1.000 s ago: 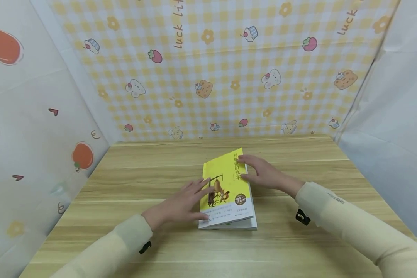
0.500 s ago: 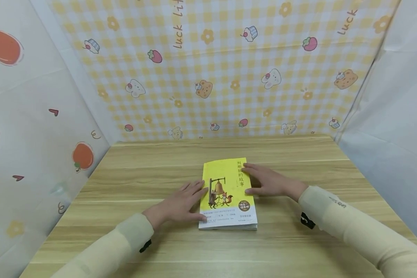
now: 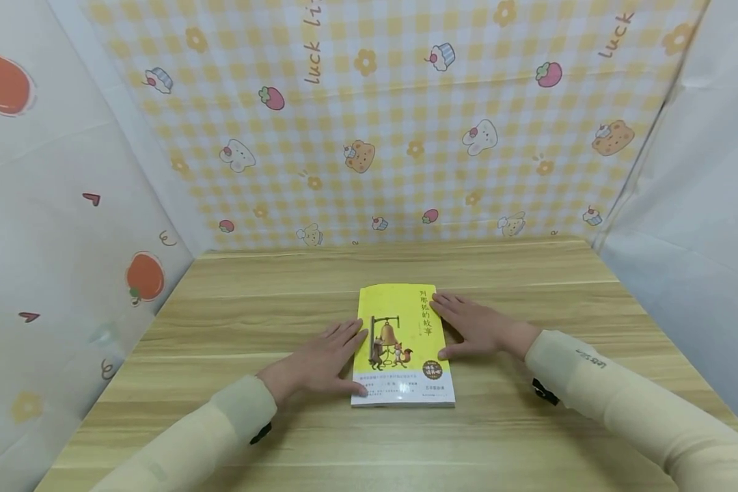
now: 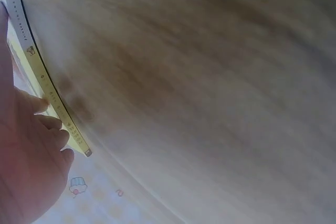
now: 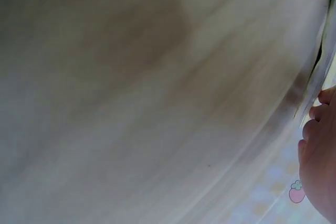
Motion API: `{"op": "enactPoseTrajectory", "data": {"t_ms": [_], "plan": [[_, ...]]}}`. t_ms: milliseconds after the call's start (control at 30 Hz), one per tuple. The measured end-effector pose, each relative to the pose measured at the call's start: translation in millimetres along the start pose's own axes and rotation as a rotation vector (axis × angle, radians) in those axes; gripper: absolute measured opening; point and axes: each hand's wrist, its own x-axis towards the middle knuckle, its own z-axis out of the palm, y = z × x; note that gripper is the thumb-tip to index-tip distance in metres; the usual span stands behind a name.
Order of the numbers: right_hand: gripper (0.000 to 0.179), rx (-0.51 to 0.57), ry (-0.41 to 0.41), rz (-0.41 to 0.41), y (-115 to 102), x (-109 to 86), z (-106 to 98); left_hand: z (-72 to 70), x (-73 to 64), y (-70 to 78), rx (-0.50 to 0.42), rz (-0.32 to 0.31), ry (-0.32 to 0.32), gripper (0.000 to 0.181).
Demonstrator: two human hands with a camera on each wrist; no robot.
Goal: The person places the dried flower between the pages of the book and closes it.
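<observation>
A closed book with a yellow cover and a white lower band lies flat on the wooden table. Its cover shows a fox, another animal and a bell. At its left edge, my left hand rests with fingers straight, fingertips and thumb on the cover's border. The left wrist view shows the book's yellow and white spine beside the fingers. My right hand lies along the opposite edge, fingers extended and spread from the thumb. In the right wrist view, its fingertips touch the page-edge side.
The wooden table extends around the book on all sides. A yellow checked cloth hangs behind the table's back edge. White sheets close off the left and right sides.
The yellow cover has come down from a tilted, partly raised position to lie flat. My right hand has lowered with it to the right edge; the left hand has shifted slightly off the cover.
</observation>
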Motion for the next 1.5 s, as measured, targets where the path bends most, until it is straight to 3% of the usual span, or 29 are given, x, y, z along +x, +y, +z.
{"op": "enactPoseTrajectory", "data": {"t_ms": [300,600,1333,1500], "plan": [[0.102,-0.108,0.019,-0.067,2,-1.8,4,-2.3,0.3,1.6,0.052,0.011,-0.009,0.113],[0.104,-0.088,-0.003,-0.041,4,-0.1,7,-1.0,-2.0,0.2,0.036,0.015,-0.008,0.112],[0.099,0.011,0.099,-0.048,-3,-1.2,-18,-8.6,-2.8,-11.7,0.026,0.057,0.066,0.106],[0.096,0.058,0.126,-0.022,-3,-8.0,-28,-15.8,-1.8,-17.7,-0.002,0.073,0.13,0.102]]}}
